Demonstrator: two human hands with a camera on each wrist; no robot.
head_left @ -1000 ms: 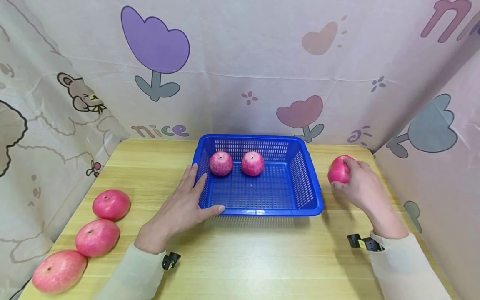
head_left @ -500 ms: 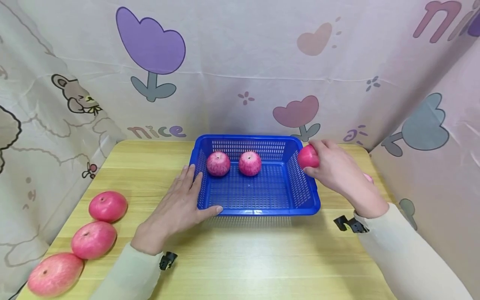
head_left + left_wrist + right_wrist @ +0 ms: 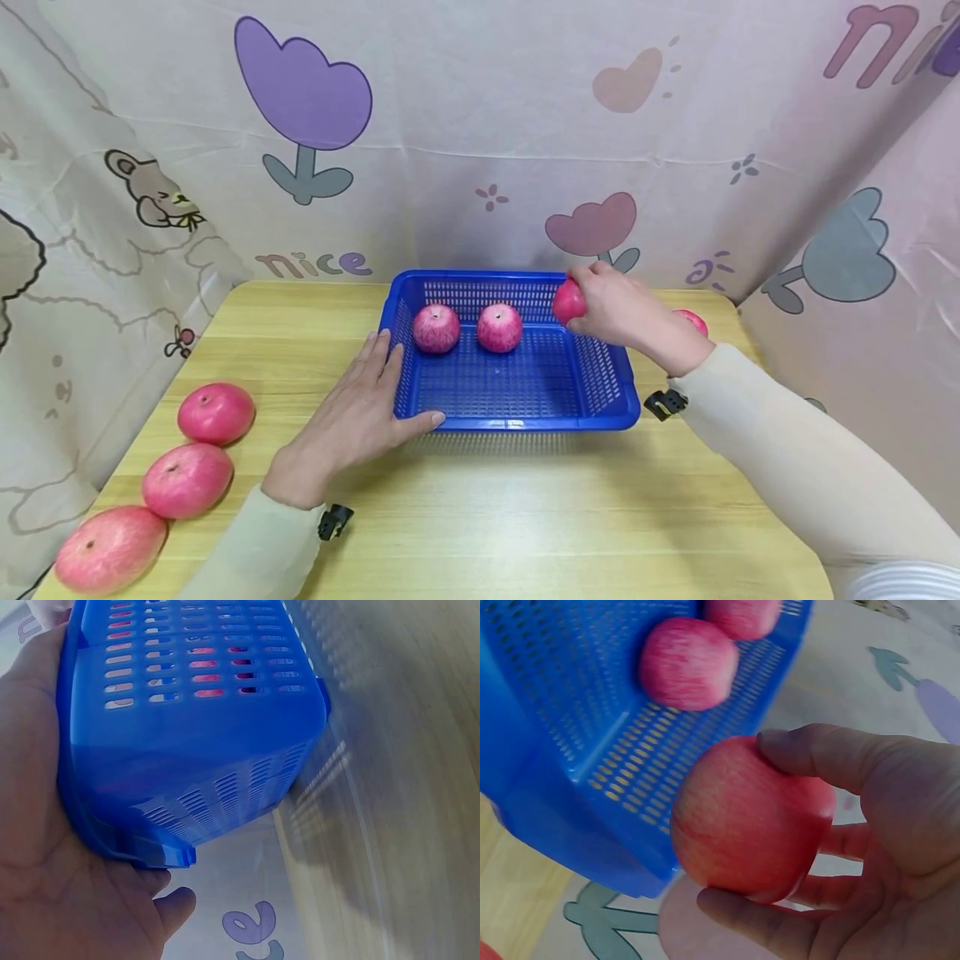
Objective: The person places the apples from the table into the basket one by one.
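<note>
In the head view a blue plastic basket (image 3: 502, 425) stands mid-table, with two red-striped apples (image 3: 437, 328) side by side in its back left part. My right hand (image 3: 618, 304) grips a third apple (image 3: 750, 821) between thumb and fingers, over the basket's back right corner. The right wrist view shows that apple above the slotted wall. My left hand (image 3: 348, 421) rests with spread, relaxed fingers against the basket's left rim, its thumb along the front left corner. Close up in the left wrist view, the palm lies against the rim (image 3: 67, 750).
Several more apples lie on the wooden table (image 3: 480, 525): a row at the left, including a nearer apple (image 3: 111, 550), and another apple (image 3: 692, 321) at the right, partly behind my right forearm. A printed cloth (image 3: 450, 125) hangs close behind and along both sides.
My right hand has lifted an apple from the table at the right and carried it left over the basket's back right corner. The left hand has stayed on the rim.
</note>
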